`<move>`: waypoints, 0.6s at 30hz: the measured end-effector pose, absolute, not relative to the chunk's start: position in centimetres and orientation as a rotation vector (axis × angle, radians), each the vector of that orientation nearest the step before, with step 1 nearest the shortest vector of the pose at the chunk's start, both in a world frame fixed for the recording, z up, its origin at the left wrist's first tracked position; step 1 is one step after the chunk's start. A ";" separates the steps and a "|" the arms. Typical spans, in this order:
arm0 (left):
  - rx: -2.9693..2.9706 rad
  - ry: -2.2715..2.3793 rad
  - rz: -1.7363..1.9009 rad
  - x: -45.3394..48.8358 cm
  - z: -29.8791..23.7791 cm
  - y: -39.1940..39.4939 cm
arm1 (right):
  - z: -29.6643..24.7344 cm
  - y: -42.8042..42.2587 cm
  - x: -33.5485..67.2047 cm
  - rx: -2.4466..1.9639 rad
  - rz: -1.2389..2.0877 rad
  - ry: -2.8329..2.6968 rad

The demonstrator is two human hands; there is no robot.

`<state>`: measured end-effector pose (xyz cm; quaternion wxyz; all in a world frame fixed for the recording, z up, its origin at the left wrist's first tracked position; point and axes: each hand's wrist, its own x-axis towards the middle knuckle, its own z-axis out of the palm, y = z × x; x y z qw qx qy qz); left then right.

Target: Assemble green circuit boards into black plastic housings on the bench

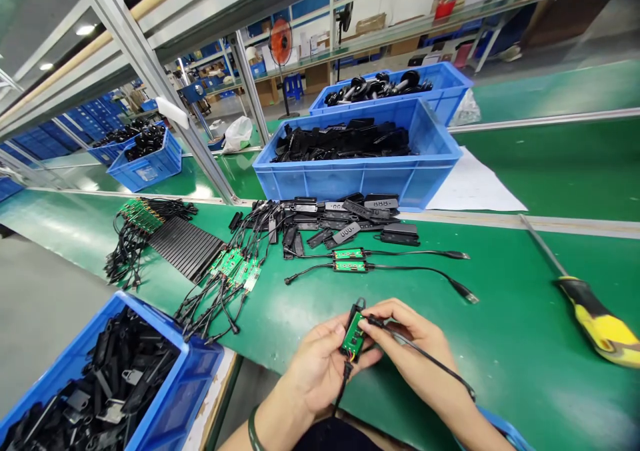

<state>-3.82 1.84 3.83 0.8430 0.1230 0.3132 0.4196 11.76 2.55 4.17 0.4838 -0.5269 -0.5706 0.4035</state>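
Between my two hands is a green circuit board (354, 334) in a black plastic housing, with a black cable leaving each end. My left hand (317, 354) is closed round the housing from the left, thumb at the board's edge. From the right, my right hand (407, 341) pinches the board's upper end and its black cable (435, 357). Just beyond lie two cabled circuit boards (350, 265) in black housings, side by side. Loose black housing covers (345, 227) are heaped behind them. More green boards with cables (237, 267) lie to the left, beside a row of black housings (186, 247).
A blue bin of black parts (357, 174) stands at the back, with another blue bin (445, 81) behind it. At the lower left is a blue bin (170, 397) of black housings. A yellow-and-black screwdriver (595, 317) lies right; a metal post (195, 141) rises left.
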 end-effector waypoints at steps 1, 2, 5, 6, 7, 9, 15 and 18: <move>0.269 0.663 0.897 -3.6 4.0 1.8 | 3.9 2.5 11.7 -1.298 0.955 -1.413; 0.284 0.670 0.909 -3.4 4.0 1.7 | 3.7 2.6 11.7 -1.315 0.927 -1.433; 0.416 0.729 0.949 -2.8 4.0 1.3 | 2.9 2.6 11.5 -1.366 0.875 -1.411; 0.504 0.759 0.958 -2.7 3.8 1.2 | 2.7 2.6 11.4 -1.382 0.875 -1.374; 0.613 0.795 0.963 -2.5 3.6 1.1 | 2.5 2.6 11.3 -1.397 0.883 -1.331; 0.865 0.875 0.960 -2.5 3.3 1.0 | 2.2 2.6 11.1 -1.403 0.947 -1.269; 1.277 1.040 0.922 -2.9 3.2 1.4 | 2.1 2.1 10.1 -1.320 1.169 -1.234; 1.324 1.058 0.909 -3.0 3.4 1.5 | 2.1 2.0 9.7 -1.313 1.137 -1.225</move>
